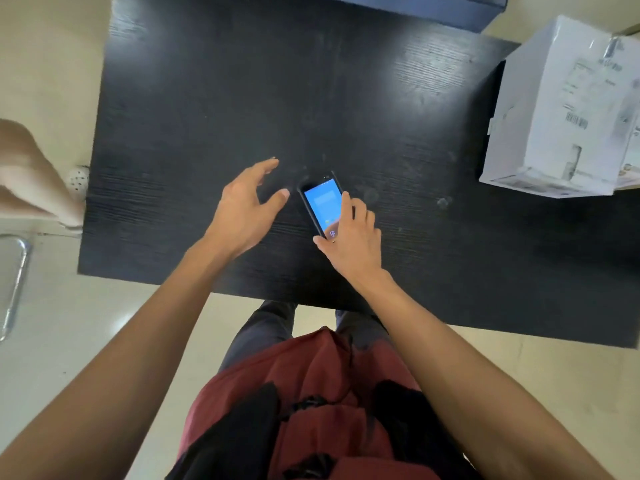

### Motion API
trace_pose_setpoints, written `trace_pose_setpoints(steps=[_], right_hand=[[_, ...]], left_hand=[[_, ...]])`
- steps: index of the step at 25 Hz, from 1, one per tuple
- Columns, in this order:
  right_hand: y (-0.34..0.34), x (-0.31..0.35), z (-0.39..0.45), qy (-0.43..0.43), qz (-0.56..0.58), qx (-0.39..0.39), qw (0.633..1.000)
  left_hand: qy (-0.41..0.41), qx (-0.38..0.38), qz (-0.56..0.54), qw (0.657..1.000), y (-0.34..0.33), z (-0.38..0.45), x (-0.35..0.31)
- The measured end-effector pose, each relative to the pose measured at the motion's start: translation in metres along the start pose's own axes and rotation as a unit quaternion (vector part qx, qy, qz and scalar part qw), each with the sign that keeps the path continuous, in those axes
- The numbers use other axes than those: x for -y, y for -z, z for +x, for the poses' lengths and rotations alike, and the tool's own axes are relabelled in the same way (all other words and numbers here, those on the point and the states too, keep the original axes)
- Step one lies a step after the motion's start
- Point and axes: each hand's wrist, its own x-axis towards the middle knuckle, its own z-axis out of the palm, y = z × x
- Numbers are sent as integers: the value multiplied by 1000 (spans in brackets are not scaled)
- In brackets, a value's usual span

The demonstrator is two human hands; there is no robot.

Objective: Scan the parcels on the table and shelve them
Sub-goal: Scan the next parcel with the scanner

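Right hand [349, 233], nearest item of note: fingers curled round the lower end of the handheld scanner [320, 206], thumb on its near corner, fingertips on the far long edge. Scanner lies on the dark counter [207, 98], blue screen lit and facing up, top end tilted toward 1 o'clock.

Left hand [246, 206]: spread, fingers relaxed, holding nothing, just beside the scanner at its 9 o'clock; thumb tip close to the scanner's top corner, not touching. Cannot tell whether the palm rests on the counter or hovers.

Parcel [561, 109]: white box, label and barcode on the upper face, at the counter's edge toward 2 o'clock, well apart from both hands. No other parcel visible on the counter.

Step in hand (judgement): scanner pick-up, ahead of the scan; shelving not yet begun.

Next move calls for: lifting the scanner clear, carrying it toward 2 o'clock, aiming it at the barcode. Left hand is free to steady or turn the box. Shelf not in view.

Blurred hand of another person [31, 174] at 9 o'clock, off the counter.
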Motion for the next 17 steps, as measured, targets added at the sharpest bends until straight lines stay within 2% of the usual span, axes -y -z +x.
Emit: trace_pose_setpoints(steps=[5,17], right_hand=[[-16,13,10,-52,-46,-7,998],[-3,-15,14,-78,57,-52,994]], left_hand=[[-9,21,14,1000,8,10,9],[-19,38,9,999,-7,18,-2]])
